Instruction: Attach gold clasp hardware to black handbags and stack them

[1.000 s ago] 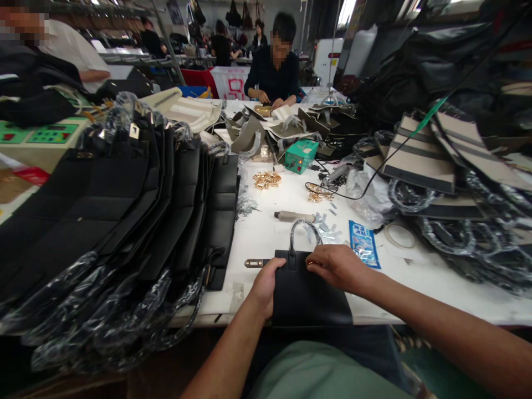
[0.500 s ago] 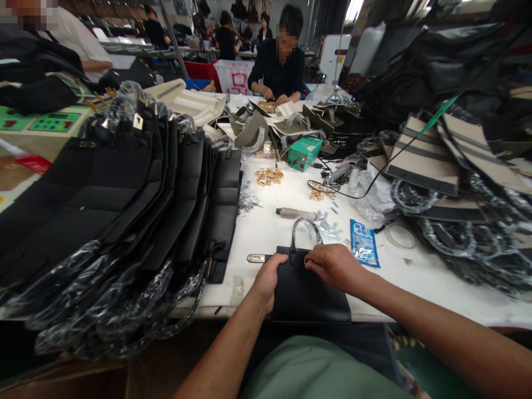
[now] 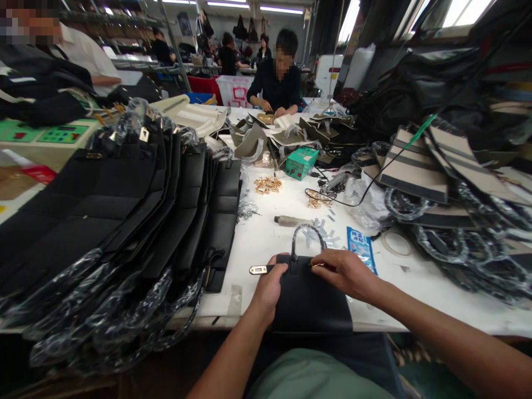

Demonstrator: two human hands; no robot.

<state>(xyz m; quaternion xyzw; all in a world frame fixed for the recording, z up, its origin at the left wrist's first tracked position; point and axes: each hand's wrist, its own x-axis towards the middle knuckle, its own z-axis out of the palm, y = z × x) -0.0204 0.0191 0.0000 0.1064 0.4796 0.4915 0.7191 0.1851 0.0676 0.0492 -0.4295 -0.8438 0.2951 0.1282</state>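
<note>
A black handbag panel lies at the table's front edge, its plastic-wrapped handle arching away from me. My left hand grips the panel's upper left corner, thumb on top. Beside that thumb a strap with a gold metal tip sticks out to the left. My right hand pinches a small gold metal fitting against the panel just right of the handle base. The fingers partly hide this fitting, so its exact shape does not show.
Stacked black bag panels fill the left side. Ahead lie gold fittings, a grey-handled tool, metal plates and a green box. A blue packet and tape roll lie right. A co-worker sits opposite.
The view has tilted up slightly, so everything sits a little lower. My right fingers have shifted a little, and more of the gold fitting shows. My left hand keeps its grip.
</note>
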